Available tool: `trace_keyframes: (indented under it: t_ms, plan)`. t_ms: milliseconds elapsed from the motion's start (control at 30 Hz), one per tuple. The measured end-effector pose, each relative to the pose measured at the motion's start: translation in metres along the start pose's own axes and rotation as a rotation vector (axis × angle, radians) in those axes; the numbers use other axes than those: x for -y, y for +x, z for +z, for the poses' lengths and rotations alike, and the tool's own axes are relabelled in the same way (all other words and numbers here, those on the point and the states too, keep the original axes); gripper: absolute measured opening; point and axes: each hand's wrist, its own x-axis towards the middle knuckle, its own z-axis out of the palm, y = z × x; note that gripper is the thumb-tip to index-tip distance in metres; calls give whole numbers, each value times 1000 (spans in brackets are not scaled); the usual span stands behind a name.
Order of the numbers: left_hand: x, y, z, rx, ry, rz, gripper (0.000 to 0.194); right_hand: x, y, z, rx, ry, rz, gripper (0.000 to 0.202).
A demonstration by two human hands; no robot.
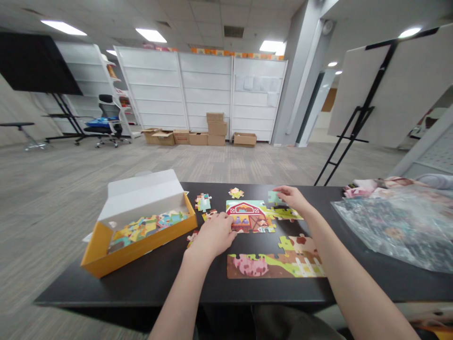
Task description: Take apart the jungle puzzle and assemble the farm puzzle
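My right hand (290, 197) pinches a pale blue-green puzzle piece (272, 196) at the upper right of the joined barn section (249, 212). Below that piece runs a strip of yellow-green pieces (285, 213). My left hand (217, 231) lies on the left edge of the barn section, fingers loosely apart and holding nothing. Nearer to me is another joined section with a pink pig (249, 265) and a white fence; my right forearm hides its right end. Loose pieces, among them a teal one (203, 202) and a yellowish one (235, 192), lie around the barn section.
On the left of the black table (159, 288) stands an open yellow box (148, 241) with many puzzle pieces inside, its white lid raised. A clear plastic bag (396, 226) and fabric are at the right. Cardboard boxes (215, 130) stand along the far shelving.
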Motion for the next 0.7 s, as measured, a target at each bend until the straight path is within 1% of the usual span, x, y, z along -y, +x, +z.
trace_keyframes:
  t_ms: [200, 267, 467, 600, 700]
  plan:
    - [-1, -1, -1, 4, 1, 4, 32, -10, -1, -27, -69, -73, 54, 29]
    - [0, -2, -2, 5, -2, 8, 32, -14, -1, -33, -69, -82, 82, 28]
    - [2, -2, 0, 12, -13, 8, 33, -19, -2, -35, 27, -85, 125, 26]
    - [3, -1, 2, -2, -19, 13, 33, -20, -4, -35, 140, -121, 103, 40]
    - [3, 0, 2, 3, -22, 9, 33, -21, -3, -36, 168, -202, 51, 46]
